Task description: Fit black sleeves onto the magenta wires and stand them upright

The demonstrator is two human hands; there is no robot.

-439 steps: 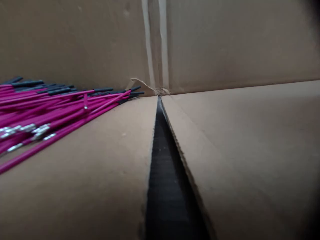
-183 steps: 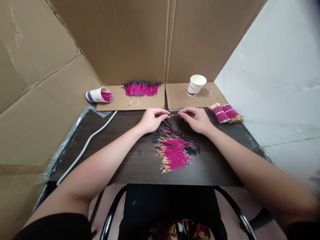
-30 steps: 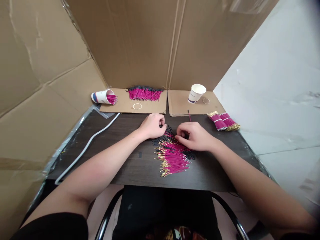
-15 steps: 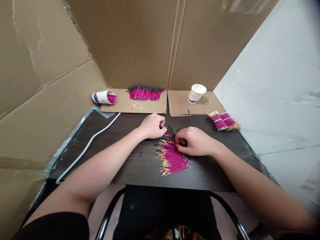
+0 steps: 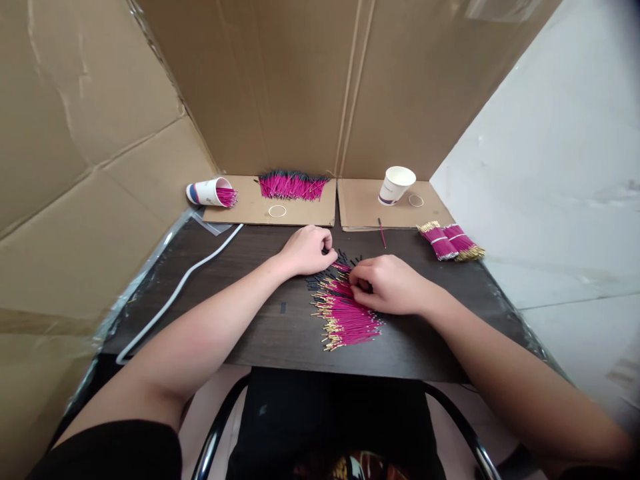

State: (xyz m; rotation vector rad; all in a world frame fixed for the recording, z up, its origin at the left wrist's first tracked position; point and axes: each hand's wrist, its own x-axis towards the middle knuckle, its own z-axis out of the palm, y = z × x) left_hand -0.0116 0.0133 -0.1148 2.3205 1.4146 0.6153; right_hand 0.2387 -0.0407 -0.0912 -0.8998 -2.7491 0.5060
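Both hands rest on the dark bench (image 5: 240,320) at the loose heap of pink wires (image 5: 345,313) lying near the middle, a little toward the near edge, with short black sleeves (image 5: 320,277) scattered along its far side. The left hand (image 5: 306,250) is curled into a loose fist at the far left of the heap, fingers closed, though I cannot tell whether they pinch a sleeve or nothing. The right hand (image 5: 387,285) lies on the heap's right side with thumb and forefinger drawn narrow together over the wires; what they grip, if anything, is hidden. The risk I see is that the right wrist, dragging across the heap, could fan the wires out of line or push sleeves toward the near edge, since nothing hems them in. Counting: one loose heap, one fan of wires (image 5: 293,187) on the cardboard at the far edge, two banded bundles (image 5: 450,241) near the right edge, one stray wire (image 5: 381,233) just short of the cardboard, two paper cups, one tipped (image 5: 210,193) with wires inside, one upright (image 5: 396,185), and two rubber bands (image 5: 277,211)
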